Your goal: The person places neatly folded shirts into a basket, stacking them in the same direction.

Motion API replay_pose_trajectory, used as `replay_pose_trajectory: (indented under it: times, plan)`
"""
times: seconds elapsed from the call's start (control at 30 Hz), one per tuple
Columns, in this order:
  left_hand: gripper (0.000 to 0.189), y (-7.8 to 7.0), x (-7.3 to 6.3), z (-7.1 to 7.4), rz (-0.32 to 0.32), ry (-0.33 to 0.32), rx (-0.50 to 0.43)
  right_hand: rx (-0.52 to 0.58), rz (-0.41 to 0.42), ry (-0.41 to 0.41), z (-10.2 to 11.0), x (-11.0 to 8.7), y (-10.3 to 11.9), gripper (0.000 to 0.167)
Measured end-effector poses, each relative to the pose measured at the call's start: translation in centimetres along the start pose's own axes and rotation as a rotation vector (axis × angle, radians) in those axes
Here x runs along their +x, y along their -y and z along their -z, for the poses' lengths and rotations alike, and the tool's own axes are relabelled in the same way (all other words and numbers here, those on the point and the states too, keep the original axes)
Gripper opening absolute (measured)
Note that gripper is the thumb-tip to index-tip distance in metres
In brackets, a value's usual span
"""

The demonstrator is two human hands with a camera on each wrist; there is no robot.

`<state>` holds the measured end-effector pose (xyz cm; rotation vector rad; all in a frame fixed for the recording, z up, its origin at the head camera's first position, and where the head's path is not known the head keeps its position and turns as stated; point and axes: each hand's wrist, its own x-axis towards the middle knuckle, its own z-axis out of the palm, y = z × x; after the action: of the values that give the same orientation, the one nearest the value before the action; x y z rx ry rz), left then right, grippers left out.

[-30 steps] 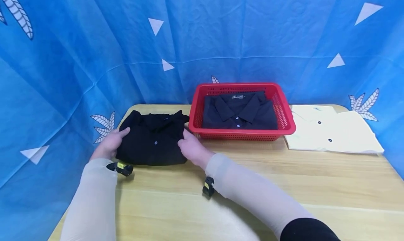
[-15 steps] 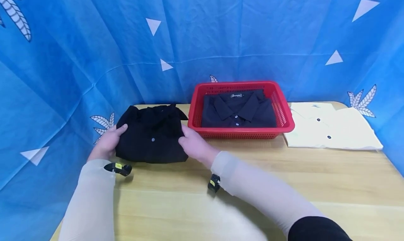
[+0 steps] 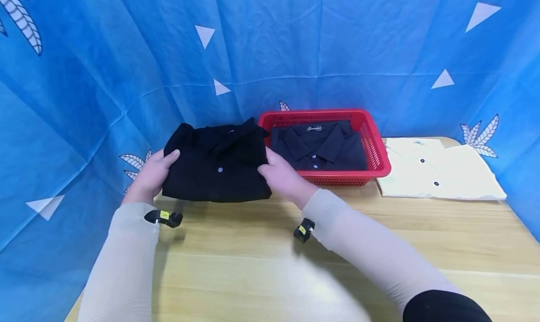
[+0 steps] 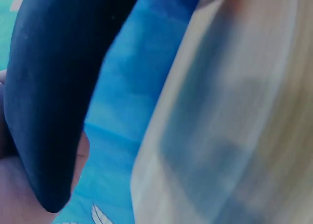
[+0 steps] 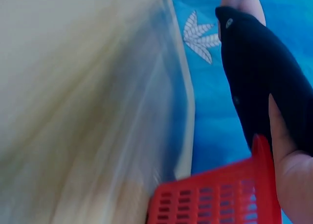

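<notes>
The left hand [image 3: 152, 175] and right hand [image 3: 285, 175] grip opposite sides of a folded black button-up shirt [image 3: 217, 176], raised above the table [image 3: 236, 265], left of the red plastic basket [image 3: 343, 174].

- Three folded shirts: one black shirt [image 3: 202, 183], one navy shirt [image 3: 348, 148], one cream shirt [image 3: 460, 172].
- Two hands: one left hand [image 3: 153, 175], one right hand [image 3: 288, 175].
- One red basket [image 3: 329, 174].
- One table [image 3: 236, 265].
- Two pale sleeves [image 3: 367, 240].
- Two black wrist devices [image 3: 175, 220].
- Two yellow stickers [image 3: 164, 214], one on each device.
- One label [image 3: 314, 129], inside the navy collar.
- Five shirt buttons [image 3: 220, 170] clear in the head view: one on the black, two on the navy, two on the cream.
- Five white triangles [image 3: 204, 35] in that view, printed on the blue cloth [image 3: 295, 41].
- Five leaf prints [image 3: 491, 127] there, some cut off.
</notes>
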<state>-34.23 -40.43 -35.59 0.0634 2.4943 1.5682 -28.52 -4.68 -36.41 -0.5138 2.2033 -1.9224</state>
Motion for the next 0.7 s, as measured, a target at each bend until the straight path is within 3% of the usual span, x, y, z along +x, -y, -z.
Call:
replay_pose_trajectory:
  times: [0.23,0.5,0.7]
  plan:
    - [0.072,-2.8,0.2,-1.9,-0.078,-0.037,-0.001,0.3,-0.075,-0.006,2.3,-0.6,0.1,0.047]
    - [0.068,-4.5,3.0,-3.2,-0.132,0.008,0.013,0.255,-0.052,-0.073,5.4,0.4,-0.3,0.047]
    - [0.065,-5.6,5.2,-4.5,-0.167,0.048,0.101,0.255,-0.071,-0.146,8.0,0.9,-0.5,0.044]
